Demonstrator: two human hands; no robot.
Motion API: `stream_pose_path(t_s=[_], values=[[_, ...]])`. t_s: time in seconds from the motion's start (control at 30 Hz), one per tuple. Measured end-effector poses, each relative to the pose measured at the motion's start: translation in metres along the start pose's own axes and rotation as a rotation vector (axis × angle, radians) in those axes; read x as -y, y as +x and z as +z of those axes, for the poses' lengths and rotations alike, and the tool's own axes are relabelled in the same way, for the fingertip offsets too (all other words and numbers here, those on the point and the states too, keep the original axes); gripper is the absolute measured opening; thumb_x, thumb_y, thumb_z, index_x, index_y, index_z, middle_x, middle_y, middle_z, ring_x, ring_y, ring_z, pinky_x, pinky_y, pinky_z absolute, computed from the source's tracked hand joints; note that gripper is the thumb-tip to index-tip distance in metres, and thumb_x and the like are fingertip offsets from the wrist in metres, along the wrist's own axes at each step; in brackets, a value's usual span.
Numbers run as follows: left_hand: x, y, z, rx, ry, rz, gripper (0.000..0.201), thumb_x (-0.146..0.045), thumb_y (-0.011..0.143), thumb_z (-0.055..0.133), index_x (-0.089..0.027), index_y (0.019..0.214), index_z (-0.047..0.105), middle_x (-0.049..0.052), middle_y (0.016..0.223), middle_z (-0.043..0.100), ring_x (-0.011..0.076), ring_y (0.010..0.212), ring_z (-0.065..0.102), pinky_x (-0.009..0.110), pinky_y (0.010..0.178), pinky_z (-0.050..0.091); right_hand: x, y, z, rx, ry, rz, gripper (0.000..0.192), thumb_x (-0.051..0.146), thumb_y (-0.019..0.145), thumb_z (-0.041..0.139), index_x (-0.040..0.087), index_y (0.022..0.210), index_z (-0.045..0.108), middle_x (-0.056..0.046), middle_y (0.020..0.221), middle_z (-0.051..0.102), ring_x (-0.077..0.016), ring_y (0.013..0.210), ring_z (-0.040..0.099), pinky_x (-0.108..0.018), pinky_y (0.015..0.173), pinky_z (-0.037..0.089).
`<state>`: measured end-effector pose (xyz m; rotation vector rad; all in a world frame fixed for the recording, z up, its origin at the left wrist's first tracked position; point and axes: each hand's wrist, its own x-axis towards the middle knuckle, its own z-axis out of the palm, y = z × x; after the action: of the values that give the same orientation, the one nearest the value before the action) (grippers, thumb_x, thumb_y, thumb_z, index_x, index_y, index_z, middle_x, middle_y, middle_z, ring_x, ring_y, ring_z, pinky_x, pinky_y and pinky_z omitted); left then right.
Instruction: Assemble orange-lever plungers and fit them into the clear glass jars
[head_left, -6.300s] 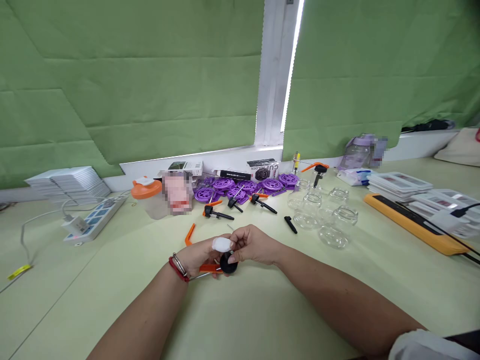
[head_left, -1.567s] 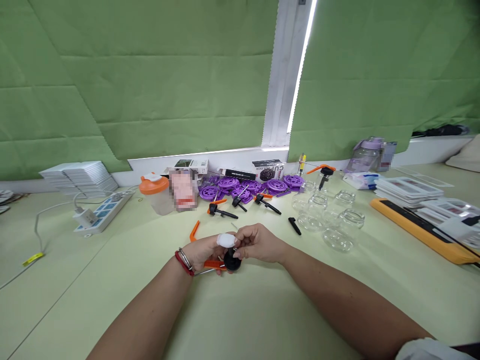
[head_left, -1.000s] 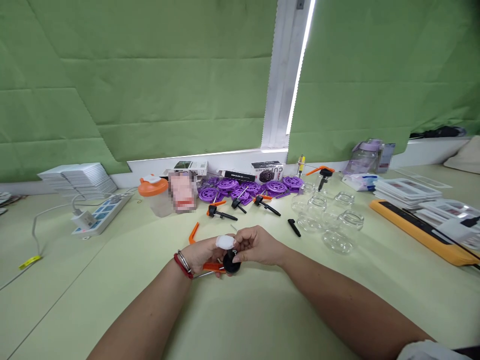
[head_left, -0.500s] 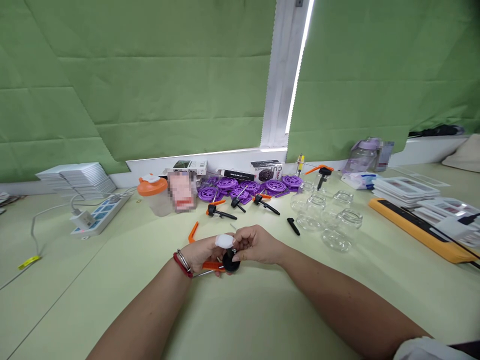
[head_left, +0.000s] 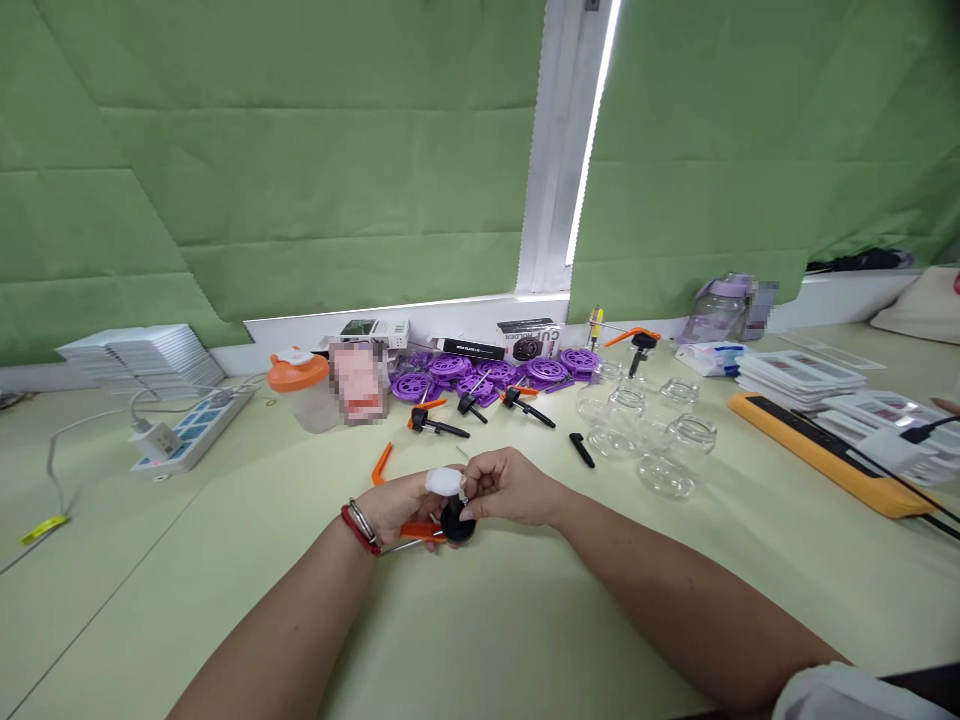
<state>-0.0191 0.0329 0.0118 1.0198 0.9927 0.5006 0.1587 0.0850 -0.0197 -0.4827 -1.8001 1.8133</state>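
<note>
The black-and-orange assembly [head_left: 458, 526] is held between the 2 hands, over the near part of the desk [head_left: 480, 640]; its orange handle [head_left: 421, 531] and metal rod [head_left: 411, 545] are directed leftward beneath the left palm. It is cupped from the left by the left hand [head_left: 397, 510], whose fingers are curled around it; at that thumb a white piece [head_left: 445, 482] is seen, though whether it is worn or held cannot be told. The assembly's black stem is pinched narrowly by the right hand [head_left: 502, 487], between thumb and bent fingers. Both forearms are extended from the desk's near edge and angled inward. Just beyond the left hand a loose orange piece [head_left: 382, 463] is laid; farther out are placed 3 black assemblies [head_left: 466, 405], a black part [head_left: 581, 450] and glass jars [head_left: 670, 472], with purple wheels [head_left: 450, 367] heaped near the far edge.
</note>
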Motion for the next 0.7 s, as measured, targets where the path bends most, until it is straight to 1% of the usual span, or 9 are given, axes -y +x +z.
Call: stream_pose_path(t_s=[0.03, 0.13, 0.27, 0.33, 0.47, 0.6, 0.7], values=[[0.0002, 0.0002, -0.0002, -0.010, -0.004, -0.011, 0.046, -0.049, 0.064, 0.060, -0.020, 0.100, 0.054, 0.006, 0.080, 0.066, 0.0233, 0.070, 0.063, 0.025, 0.049, 0.040, 0.0005, 0.0000, 0.0001, -0.008, 0.001, 0.003, 0.034, 0.028, 0.051, 0.083, 0.013, 0.064, 0.056, 0.002, 0.066, 0.057, -0.0079, 0.059, 0.049, -0.023, 0.056, 0.041], [0.0008, 0.0006, -0.0007, -0.021, -0.007, -0.013, 0.047, -0.051, 0.065, 0.059, -0.017, 0.096, 0.055, 0.009, 0.081, 0.066, 0.0234, 0.070, 0.063, 0.025, 0.048, 0.041, 0.0013, -0.0001, 0.0003, -0.014, -0.005, 0.002, 0.036, 0.028, 0.050, 0.083, 0.013, 0.072, 0.059, 0.003, 0.065, 0.055, -0.0073, 0.058, 0.048, -0.022, 0.056, 0.041], [0.0009, 0.0011, -0.0005, -0.007, 0.004, 0.003, 0.048, -0.050, 0.064, 0.060, -0.017, 0.099, 0.055, 0.008, 0.079, 0.065, 0.0233, 0.069, 0.063, 0.024, 0.047, 0.041, 0.0006, -0.0001, 0.0005, -0.010, 0.009, 0.014, 0.035, 0.029, 0.050, 0.083, 0.013, 0.068, 0.057, 0.002, 0.067, 0.056, -0.0074, 0.059, 0.049, -0.022, 0.057, 0.041], [0.0007, 0.0013, -0.0004, -0.015, -0.006, -0.009, 0.050, -0.052, 0.063, 0.060, -0.017, 0.099, 0.056, 0.006, 0.075, 0.064, 0.0227, 0.067, 0.062, 0.024, 0.046, 0.041, 0.0000, 0.0000, 0.0006, -0.013, 0.015, 0.017, 0.036, 0.028, 0.050, 0.083, 0.013, 0.071, 0.058, 0.003, 0.066, 0.055, -0.0069, 0.057, 0.048, -0.022, 0.056, 0.041], [0.0005, 0.0014, -0.0007, 0.001, -0.010, -0.001, 0.051, -0.052, 0.063, 0.060, -0.021, 0.104, 0.055, 0.005, 0.076, 0.065, 0.0215, 0.066, 0.062, 0.023, 0.046, 0.040, -0.0002, -0.0001, -0.0002, -0.006, 0.021, 0.023, 0.035, 0.030, 0.051, 0.083, 0.013, 0.067, 0.056, 0.003, 0.066, 0.055, -0.0075, 0.058, 0.049, -0.023, 0.057, 0.041], [-0.0004, 0.0008, 0.0002, 0.006, 0.015, 0.014, 0.052, -0.052, 0.066, 0.057, -0.020, 0.107, 0.054, 0.006, 0.075, 0.065, 0.0210, 0.066, 0.061, 0.024, 0.047, 0.040, -0.0002, -0.0008, -0.0023, 0.024, -0.024, 0.013, 0.037, 0.027, 0.052, 0.083, 0.013, 0.076, 0.058, 0.003, 0.067, 0.054, -0.0069, 0.059, 0.047, -0.022, 0.057, 0.039], [-0.0019, 0.0002, 0.0020, 0.014, 0.030, 0.016, 0.053, -0.052, 0.066, 0.057, -0.020, 0.109, 0.053, 0.006, 0.077, 0.065, 0.0210, 0.067, 0.061, 0.024, 0.048, 0.040, -0.0016, -0.0010, -0.0036, 0.047, -0.020, 0.003, 0.035, 0.028, 0.054, 0.082, 0.013, 0.069, 0.054, 0.003, 0.068, 0.054, -0.0071, 0.060, 0.047, -0.022, 0.057, 0.039]])
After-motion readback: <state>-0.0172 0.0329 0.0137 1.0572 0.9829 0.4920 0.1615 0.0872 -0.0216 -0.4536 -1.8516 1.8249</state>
